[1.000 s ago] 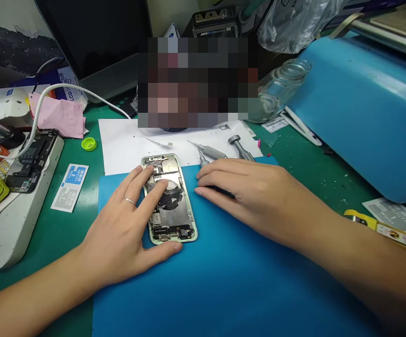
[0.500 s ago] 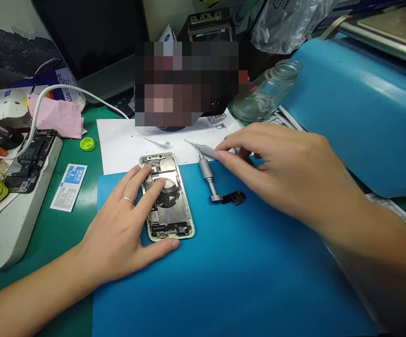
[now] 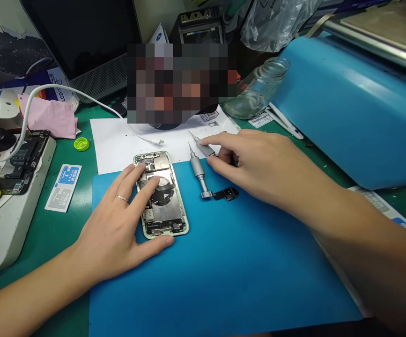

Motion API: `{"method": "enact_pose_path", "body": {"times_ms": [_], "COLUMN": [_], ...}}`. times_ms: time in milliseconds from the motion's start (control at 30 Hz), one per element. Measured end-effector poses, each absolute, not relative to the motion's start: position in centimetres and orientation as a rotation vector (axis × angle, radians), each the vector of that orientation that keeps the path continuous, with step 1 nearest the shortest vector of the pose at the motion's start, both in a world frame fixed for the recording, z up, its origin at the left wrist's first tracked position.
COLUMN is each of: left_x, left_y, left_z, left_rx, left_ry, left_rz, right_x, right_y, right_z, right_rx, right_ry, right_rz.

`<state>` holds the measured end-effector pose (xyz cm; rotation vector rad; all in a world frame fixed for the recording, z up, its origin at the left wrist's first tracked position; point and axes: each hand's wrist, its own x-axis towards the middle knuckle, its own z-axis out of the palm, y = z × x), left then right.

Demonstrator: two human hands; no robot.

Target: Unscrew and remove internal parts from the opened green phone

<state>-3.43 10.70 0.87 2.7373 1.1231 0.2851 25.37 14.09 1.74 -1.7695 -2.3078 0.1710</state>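
My left hand (image 3: 113, 227) lies over the left side of an opened phone (image 3: 167, 213), fingers spread, with the thumb by its bottom edge. Inside the phone, bare metal parts and a round black-and-silver coil show. Beyond and to the right, my right hand (image 3: 255, 157) has its index finger and thumb closed around a grey precision screwdriver (image 3: 206, 150), whose thin tip points away. Beside it lies a second grey screwdriver (image 3: 197, 169) on the blue mat (image 3: 217, 267). Touching or close to that one's cap is a small black flex-cable part (image 3: 226, 193).
White paper (image 3: 113, 145) lies behind the mat, with a white cable's plug (image 3: 160, 142) on it. Left are a green cap (image 3: 81, 143), a printed card (image 3: 64, 188) and another opened phone (image 3: 25, 161). A glass jar (image 3: 257, 89) lies tilted at the back.
My right index finger has stretched forward along the screwdriver, which now lies lower, alongside the second one. My left hand keeps its place on the phone. The whole view has shifted slightly.
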Motion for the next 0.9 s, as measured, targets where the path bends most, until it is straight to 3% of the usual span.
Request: {"method": "enact_pose_path", "body": {"times_ms": [900], "left_x": [-3.42], "left_y": [10.62], "left_z": [0.81], "left_rx": [2.708], "left_ry": [1.149], "left_rz": [0.296], "right_x": [24.61], "right_y": [14.19], "right_z": [2.13], "right_rx": [-1.822], "right_ry": [-2.273], "right_rz": [0.386]}}
